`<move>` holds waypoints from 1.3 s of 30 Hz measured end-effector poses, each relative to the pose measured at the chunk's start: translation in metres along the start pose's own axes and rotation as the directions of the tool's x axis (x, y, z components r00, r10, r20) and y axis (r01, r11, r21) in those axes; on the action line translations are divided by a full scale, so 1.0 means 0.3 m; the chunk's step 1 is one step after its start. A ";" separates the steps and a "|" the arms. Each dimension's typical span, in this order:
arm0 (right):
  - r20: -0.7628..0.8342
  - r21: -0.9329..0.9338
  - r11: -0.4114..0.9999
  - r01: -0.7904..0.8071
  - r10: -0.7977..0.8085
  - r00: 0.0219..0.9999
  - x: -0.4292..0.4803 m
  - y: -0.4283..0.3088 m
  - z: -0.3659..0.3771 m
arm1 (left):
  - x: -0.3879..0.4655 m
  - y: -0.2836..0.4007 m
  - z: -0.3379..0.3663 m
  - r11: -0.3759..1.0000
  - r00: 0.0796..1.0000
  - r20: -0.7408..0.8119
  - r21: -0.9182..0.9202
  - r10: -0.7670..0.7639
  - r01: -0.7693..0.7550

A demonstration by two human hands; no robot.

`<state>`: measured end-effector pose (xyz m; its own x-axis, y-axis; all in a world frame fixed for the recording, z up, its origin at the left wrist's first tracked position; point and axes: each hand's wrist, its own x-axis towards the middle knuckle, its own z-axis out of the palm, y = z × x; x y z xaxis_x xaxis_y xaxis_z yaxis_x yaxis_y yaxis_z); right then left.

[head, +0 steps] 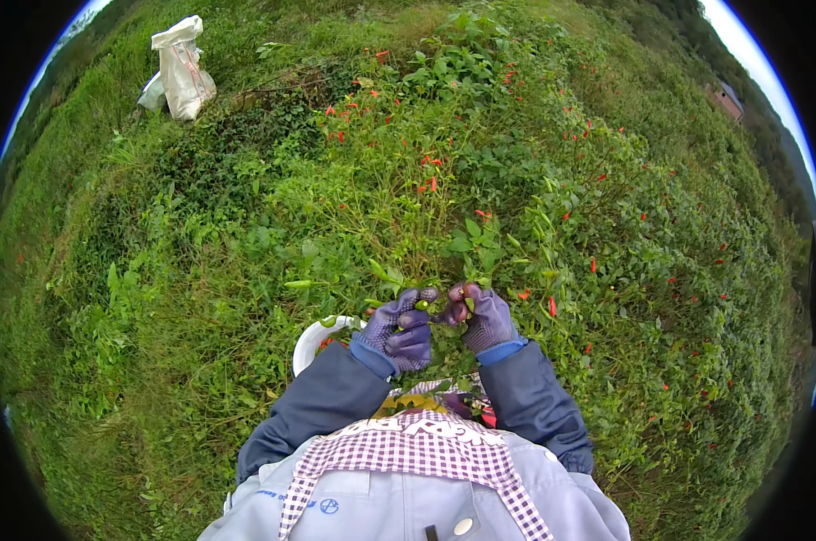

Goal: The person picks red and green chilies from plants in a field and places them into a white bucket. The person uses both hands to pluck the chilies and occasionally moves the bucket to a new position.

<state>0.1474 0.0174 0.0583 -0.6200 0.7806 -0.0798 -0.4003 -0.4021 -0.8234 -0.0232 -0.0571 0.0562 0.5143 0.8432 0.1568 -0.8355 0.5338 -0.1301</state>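
Both of my hands wear purple dotted work gloves and are close together in front of my apron, among chili pepper plants. My left hand [402, 329] has curled fingers, with a green chili pepper [421, 306] showing at them; how firmly it is held cannot be told. My right hand [482, 315] has its thumb and fingers pinched together by a small green leaf or stem, too small to tell which. A white bucket [306, 346] with red chili peppers in it stands beside my left wrist, partly hidden by the sleeve. Green chili peppers [298, 284] hang just beyond my left hand.
Dense chili plants with red peppers [593, 266] spread ahead and to the right. A white woven sack [183, 71] stands upright in the grass at the far left. Leafy vines [245, 128] cover the ground near it. A building [727, 103] shows at the far right.
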 end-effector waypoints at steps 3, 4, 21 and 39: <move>-0.148 0.209 0.978 0.005 0.027 0.989 0.014 -0.016 -0.023 | -0.082 -0.002 -0.022 1.000 0.999 0.031 -0.016 0.024 -0.023; -0.134 0.224 0.975 0.009 0.021 0.991 0.018 -0.026 -0.035 | -0.118 -0.006 -0.027 1.000 1.000 -0.002 -0.013 0.018 -0.018; 0.049 -0.324 0.940 -0.105 0.127 0.991 0.084 0.012 0.050 | -0.271 -0.051 -0.127 0.991 0.992 0.045 0.058 0.115 -0.117; -0.024 -0.768 0.637 -0.062 0.067 0.997 0.078 0.056 0.034 | -0.346 -0.046 -0.089 0.989 0.975 -0.168 0.028 0.146 -0.143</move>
<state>0.1192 0.0240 0.0484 -0.6287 0.7633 -0.1485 0.3018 0.0635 -0.9513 -0.0600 -0.1503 0.0155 0.4121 0.9106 -0.0309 -0.9056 0.4057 -0.1237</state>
